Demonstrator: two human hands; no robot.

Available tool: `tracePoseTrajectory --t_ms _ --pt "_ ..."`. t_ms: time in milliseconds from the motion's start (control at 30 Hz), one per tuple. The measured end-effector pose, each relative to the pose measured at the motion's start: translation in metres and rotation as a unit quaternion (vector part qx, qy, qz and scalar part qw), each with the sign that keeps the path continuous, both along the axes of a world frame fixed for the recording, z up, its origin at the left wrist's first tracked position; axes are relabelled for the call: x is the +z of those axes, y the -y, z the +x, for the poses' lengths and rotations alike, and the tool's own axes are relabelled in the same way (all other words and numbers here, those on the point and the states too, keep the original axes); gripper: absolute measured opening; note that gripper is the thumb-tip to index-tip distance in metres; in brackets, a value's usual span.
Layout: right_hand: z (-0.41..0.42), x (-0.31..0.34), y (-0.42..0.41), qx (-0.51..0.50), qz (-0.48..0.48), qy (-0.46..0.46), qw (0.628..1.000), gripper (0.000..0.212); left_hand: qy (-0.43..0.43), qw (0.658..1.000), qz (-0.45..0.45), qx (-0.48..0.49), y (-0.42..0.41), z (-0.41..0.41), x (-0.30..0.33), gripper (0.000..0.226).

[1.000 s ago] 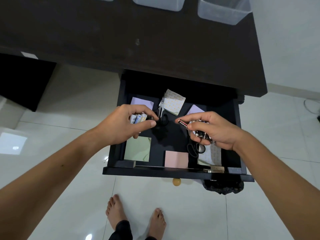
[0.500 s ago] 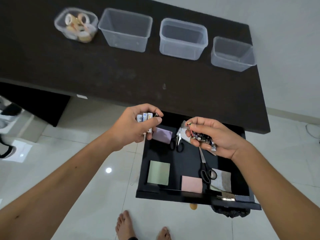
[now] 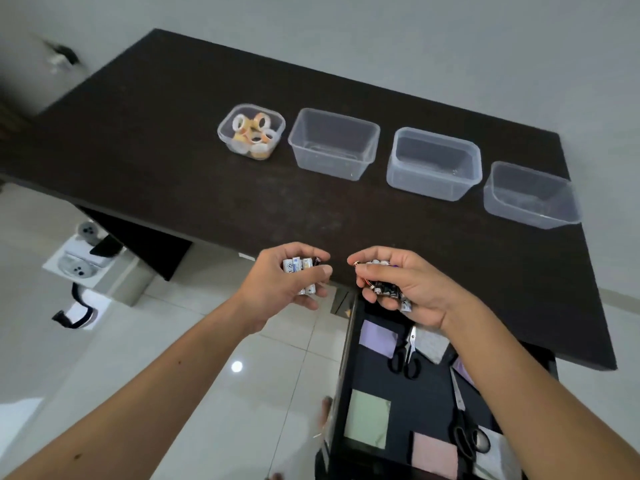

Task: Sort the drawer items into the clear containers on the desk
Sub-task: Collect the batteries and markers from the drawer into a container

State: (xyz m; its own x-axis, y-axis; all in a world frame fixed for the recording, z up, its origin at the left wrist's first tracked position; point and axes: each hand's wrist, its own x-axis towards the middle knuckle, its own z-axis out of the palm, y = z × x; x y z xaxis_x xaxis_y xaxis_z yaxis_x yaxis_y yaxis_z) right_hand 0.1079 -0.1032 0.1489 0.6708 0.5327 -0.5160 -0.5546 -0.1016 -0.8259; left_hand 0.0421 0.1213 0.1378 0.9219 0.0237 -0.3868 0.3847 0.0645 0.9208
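Tape rolls fill leftmost container (others bare).

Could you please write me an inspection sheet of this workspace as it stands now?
Surface: dark desk, bare in front.
Job's things: four clear containers; leftmost container holds tape rolls, the other three look empty. Open drawer holds sticky notes, two scissors.
Clutter: nothing seen.
Grippers: left hand grips white batteries; right hand grips dark batteries.
Cables: nothing seen.
Surroundings: white tiled floor; objects under the desk's left, unclear.
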Motion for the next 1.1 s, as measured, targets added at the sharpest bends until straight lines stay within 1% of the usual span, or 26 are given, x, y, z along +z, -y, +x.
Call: tracePoseTrajectory --t_ms 133,300,367,467,600,700,833,933,1033,1067,1100 --pt "0.037 0.001 -0.024 0.025 -0.023 0.02 0.999 0.022 0.0 1.0 0.003 0.029 -0.022 0.023 0.001 0.021" --pt "0.102 0.022 -0.048 0.05 -0.045 0.042 0.997 0.027 -0.01 0.997 0.003 0.071 -0.041 0.077 0.016 0.024" --pt "0.133 0.033 -0.057 0.039 -0.057 0.053 0.996 0.027 -0.011 0.997 0.005 0.079 -0.045 0.108 0.026 0.028" --pt "0.179 0.047 -0.073 -0.005 -0.076 0.055 0.996 0.02 -0.016 0.996 0.002 0.087 -0.047 0.162 0.038 0.033" --pt "0.233 0.051 -0.09 -0.058 -0.094 0.008 0.994 0.008 -0.023 0.995 -0.01 0.094 -0.045 0.23 0.047 0.034" --pt "0.26 0.046 -0.094 -0.069 -0.113 -0.025 0.991 0.012 -0.031 0.996 0.01 0.088 -0.043 0.264 0.045 0.037" --pt "0.276 0.035 -0.096 -0.069 -0.133 -0.053 0.987 0.016 -0.053 0.995 0.057 0.069 -0.043 0.28 0.03 0.045" --pt "0.281 0.032 -0.098 -0.062 -0.134 -0.072 0.986 0.018 -0.065 0.995 0.052 0.062 -0.045 0.281 0.024 0.053" --pt "0.283 0.033 -0.099 -0.053 -0.13 -0.061 0.988 0.018 -0.058 0.995 0.051 0.058 -0.047 0.28 0.023 0.057" --pt "0.282 0.033 -0.099 -0.051 -0.126 -0.051 0.989 0.021 -0.054 0.995 0.068 0.054 -0.047 0.279 0.021 0.058" --pt "0.282 0.032 -0.098 -0.047 -0.12 -0.042 0.991 0.028 -0.05 0.994 0.088 0.051 -0.048 0.278 0.02 0.058"
